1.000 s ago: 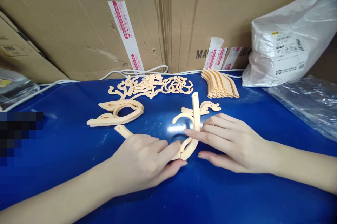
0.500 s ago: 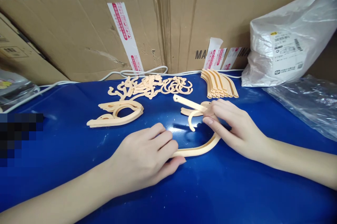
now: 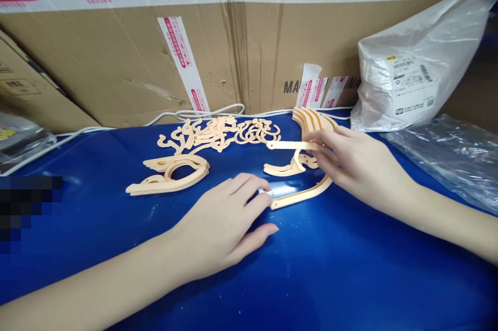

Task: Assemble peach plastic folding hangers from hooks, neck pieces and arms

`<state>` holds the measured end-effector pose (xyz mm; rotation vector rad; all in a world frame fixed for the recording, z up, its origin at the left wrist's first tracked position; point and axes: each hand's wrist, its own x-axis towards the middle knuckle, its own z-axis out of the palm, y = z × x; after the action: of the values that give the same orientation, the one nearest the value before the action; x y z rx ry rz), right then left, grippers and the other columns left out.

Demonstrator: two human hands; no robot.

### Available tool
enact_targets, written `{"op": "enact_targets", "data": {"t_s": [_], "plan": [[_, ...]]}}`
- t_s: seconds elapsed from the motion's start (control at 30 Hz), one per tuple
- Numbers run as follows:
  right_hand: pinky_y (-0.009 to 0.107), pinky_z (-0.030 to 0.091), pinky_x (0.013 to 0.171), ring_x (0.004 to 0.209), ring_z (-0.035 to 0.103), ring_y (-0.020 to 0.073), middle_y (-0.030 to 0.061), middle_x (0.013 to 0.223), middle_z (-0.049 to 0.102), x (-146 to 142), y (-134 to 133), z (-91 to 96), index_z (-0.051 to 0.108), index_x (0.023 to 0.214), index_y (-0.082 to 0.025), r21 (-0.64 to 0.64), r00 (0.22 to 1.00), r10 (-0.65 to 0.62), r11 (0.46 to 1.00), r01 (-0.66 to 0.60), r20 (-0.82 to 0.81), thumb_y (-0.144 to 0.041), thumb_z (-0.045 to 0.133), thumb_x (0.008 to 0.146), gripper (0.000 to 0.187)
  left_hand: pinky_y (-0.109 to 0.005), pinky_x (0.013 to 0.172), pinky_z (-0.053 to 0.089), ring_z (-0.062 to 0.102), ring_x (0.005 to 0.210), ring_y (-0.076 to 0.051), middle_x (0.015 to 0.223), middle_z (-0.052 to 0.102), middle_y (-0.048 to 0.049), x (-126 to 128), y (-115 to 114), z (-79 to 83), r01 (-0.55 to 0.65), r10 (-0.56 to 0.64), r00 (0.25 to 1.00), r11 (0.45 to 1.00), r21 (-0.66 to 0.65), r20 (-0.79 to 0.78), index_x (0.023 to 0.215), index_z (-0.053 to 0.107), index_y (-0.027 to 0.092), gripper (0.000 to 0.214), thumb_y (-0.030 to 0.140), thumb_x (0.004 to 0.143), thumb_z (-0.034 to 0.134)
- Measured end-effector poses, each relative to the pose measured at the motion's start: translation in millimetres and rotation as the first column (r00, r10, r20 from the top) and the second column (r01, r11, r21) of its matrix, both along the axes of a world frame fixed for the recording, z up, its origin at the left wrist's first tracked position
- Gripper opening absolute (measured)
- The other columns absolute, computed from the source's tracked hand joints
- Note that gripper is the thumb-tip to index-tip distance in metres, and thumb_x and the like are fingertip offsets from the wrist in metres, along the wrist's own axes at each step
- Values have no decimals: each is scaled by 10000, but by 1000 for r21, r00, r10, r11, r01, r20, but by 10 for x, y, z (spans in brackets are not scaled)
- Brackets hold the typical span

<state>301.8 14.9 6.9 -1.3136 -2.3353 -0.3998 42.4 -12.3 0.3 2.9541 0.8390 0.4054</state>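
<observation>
From the head camera, my right hand (image 3: 360, 173) pinches a cream folding hanger (image 3: 301, 198) near its bend, thumb and fingers narrowed on it; the hanger is just above the blue table (image 3: 249, 289), right of centre, its two arms spread apart and their ends pointing toward my left side; its curved hook shows between those arms. My left hand (image 3: 227, 224) is palm down with the fingers wide, thumb well apart from the rest; the fingertips are right at the end of the lower arm, and whether they touch it I cannot tell.

Behind the hanger lie some small cream pieces (image 3: 282, 170), partly hidden by it; beyond my right fingers sits a stack of curved arms (image 3: 309, 121); a heap of hooks (image 3: 220, 131) lies at the back, left of that stack; nearer me and farther left rest the folded hangers (image 3: 167, 186). A cardboard box (image 3: 128, 51) stands behind the table; a white plastic bag (image 3: 412, 40) leans at the back right, with clear plastic (image 3: 443, 152) beside it.
</observation>
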Motion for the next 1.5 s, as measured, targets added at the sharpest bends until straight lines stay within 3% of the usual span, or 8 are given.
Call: {"op": "enact_targets", "data": {"t_s": [0.17, 0.33, 0.57, 0.67, 0.83, 0.97, 1.17, 1.5], "plan": [[354, 419, 690, 854, 617, 264, 121, 932, 671, 34, 17, 26, 602, 961, -135, 138, 958, -142, 984, 110, 247, -186, 421, 904, 196, -441, 1058, 364, 412, 1296, -252, 1354, 512, -115, 206, 150, 13, -17, 16, 1000, 997, -77, -14, 1205, 541, 150, 387, 414, 980, 371], [321, 387, 609, 777, 605, 224, 124, 998, 645, 33, -19, 57, 635, 968, -149, 216, 928, -210, 965, 147, 309, -170, 449, 906, 197, -442, 1107, 303, 333, 1376, -242, 1484, 372, -133, 351, 288, -51, -13, 5, 997, 993, -114, -72, 1426, 335, 117, 578, 486, 980, 336], [347, 372, 657, 859, 584, 251, 132, 1009, 627, 54, -64, 64, 652, 995, -148, 213, 915, -199, 968, 128, 351, -176, 478, 904, 198, -455, 1079, 350, 402, 1337, -272, 1480, 372, -122, 104, 161, 41, -25, 19, 988, 999, -38, -152, 1455, 303, 137, 642, 542, 959, 346], [339, 369, 655, 812, 589, 241, 89, 900, 633, 45, -64, 40, 652, 961, -163, 155, 918, -169, 981, 120, 359, -158, 501, 889, 168, -472, 1041, 400, 476, 1280, -289, 1459, 406, -106, -123, 47, 94, -89, 95, 975, 995, 42, -200, 1448, 332, 167, 617, 529, 952, 382], [312, 378, 663, 735, 610, 192, 43, 791, 646, 20, -51, -6, 634, 820, -172, -6, 955, -34, 999, 37, 296, -158, 502, 890, 150, -461, 936, 497, 602, 1138, -286, 1266, 617, -96, -478, -106, 146, -163, 202, 964, 963, 215, -174, 1313, 538, 175, 418, 342, 954, 401], [300, 385, 677, 762, 625, 180, 41, 785, 659, 6, -42, -39, 628, 796, -173, -51, 973, 35, 998, -24, 228, -171, 484, 906, 181, -492, 860, 517, 626, 1072, -324, 1170, 671, -113, -509, -128, 163, -202, 270, 949, 916, 346, -161, 1163, 642, 162, 396, 362, 957, 368], [316, 403, 710, 788, 628, 197, 27, 805, 657, -15, -35, -53, 630, 811, -177, -71, 969, 14, 997, 3, 246, -157, 536, 883, 120, -473, 806, 501, 616, 979, -316, 1054, 670, -133, -317, 39, 111, -310, 358, 925, 903, 297, -124, 1193, 597, 131, 368, 320, 950, 395], [321, 402, 677, 798, 645, 204, 17, 822, 667, -16, -33, -58, 649, 841, -184, -65, 971, 30, 998, -16, 235, -164, 557, 880, 102, -448, 821, 436, 540, 932, -288, 995, 651, -114, -336, 106, -39, -362, 390, 920, 890, 278, -50, 1146, 597, 122, 328, 301, 954, 400]]}}
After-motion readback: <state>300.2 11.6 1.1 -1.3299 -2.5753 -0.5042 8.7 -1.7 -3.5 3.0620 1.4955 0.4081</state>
